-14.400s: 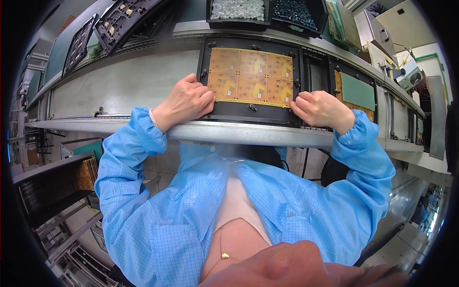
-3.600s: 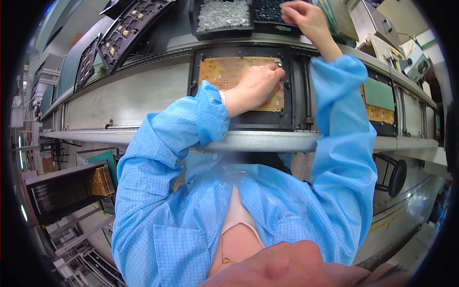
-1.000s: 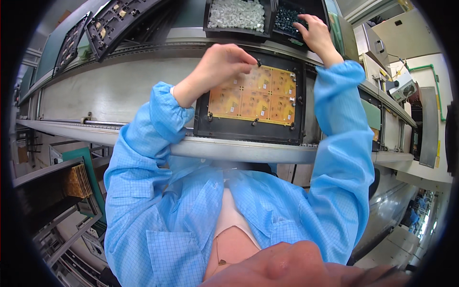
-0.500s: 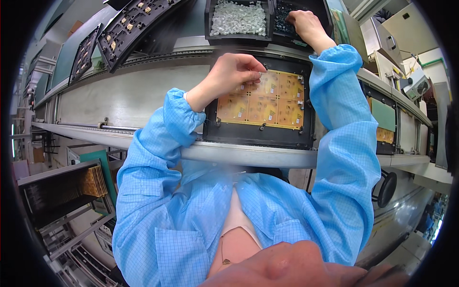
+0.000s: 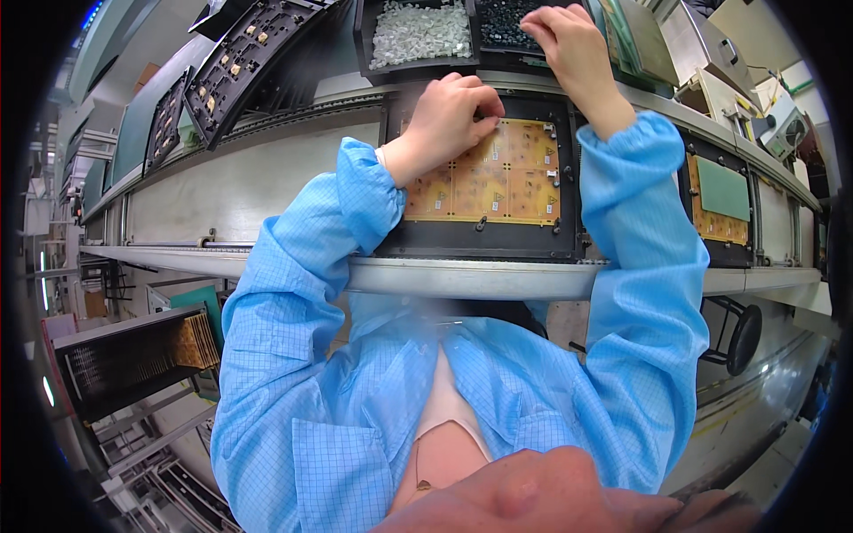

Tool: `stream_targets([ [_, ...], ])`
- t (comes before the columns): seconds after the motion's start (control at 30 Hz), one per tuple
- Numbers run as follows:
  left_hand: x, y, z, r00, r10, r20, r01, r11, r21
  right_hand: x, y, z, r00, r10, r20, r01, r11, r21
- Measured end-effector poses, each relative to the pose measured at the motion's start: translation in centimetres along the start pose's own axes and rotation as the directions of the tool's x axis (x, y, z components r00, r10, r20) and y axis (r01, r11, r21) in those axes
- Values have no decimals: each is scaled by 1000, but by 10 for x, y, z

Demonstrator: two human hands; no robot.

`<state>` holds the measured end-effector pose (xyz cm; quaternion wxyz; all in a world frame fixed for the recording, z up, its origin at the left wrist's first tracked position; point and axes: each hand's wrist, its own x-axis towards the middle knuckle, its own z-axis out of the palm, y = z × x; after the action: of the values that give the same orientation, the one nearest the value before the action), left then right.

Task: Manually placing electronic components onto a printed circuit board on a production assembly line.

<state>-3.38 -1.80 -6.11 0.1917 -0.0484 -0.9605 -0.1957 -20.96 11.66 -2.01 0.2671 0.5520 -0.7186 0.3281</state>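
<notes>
Left hand (image 5: 449, 115): upper centre of frame, fingers curled together, tips pressed on the top edge of the circuit panel (image 5: 498, 182); can't tell if the grip pinches a part.
Right hand (image 5: 569, 44): top of frame, right of centre, fingers bent down into the dark parts bin (image 5: 502, 27); grip contents hidden.
Circuit panel: yellow, sits flat in a black carrier frame (image 5: 480, 240) on the bench (image 5: 267, 191), centre of frame.
White parts bin (image 5: 418, 31): top centre, just left of the dark bin.
Next carrier (image 5: 720, 209): right edge, yellow panel with a green board on it.
Black trays (image 5: 235, 67): upper left, tilted.
</notes>
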Motion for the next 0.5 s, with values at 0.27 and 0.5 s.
stream_targets([
  [0.27,-9,-6,18,983,-172,-64,169,984,-48,-66,-28,-30,968,251,18,-249,946,206],
  [0.5,-9,-8,18,982,-176,-65,177,984,23,-82,-33,-32,930,362,64,-366,896,251],
])
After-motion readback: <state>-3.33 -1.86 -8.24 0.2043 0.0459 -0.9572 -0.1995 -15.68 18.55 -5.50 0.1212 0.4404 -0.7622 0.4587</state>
